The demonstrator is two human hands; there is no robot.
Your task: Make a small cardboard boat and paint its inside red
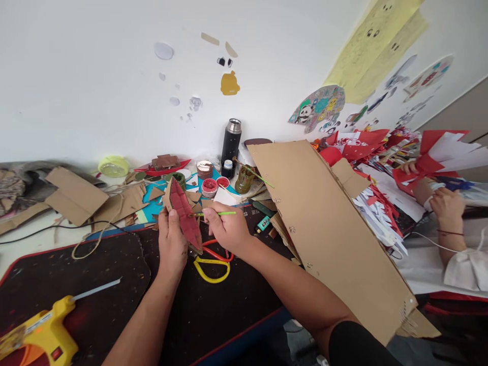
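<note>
My left hand (172,241) grips a small boat-shaped cardboard piece (184,213), its inside painted red and its outer side bare brown. Pinched in my right hand (227,227) is a thin paintbrush (229,213) with a bright green handle. The brush's tip end meets the red inside of the cardboard boat. Below my hands, scissors (212,269) with yellow and red handles lie on the black mat (213,320). Just beyond are open pots of red paint (209,187) and a murky jar (244,182) with another green-handled brush leaning in it.
A yellow glue gun (53,325) lies at the lower left. A large cardboard sheet (335,239) slants across the right side. A black thermos (231,142) stands by the wall. Cardboard scraps (78,195) litter the left back. Another person's hands (446,203) work among red and white paper at right.
</note>
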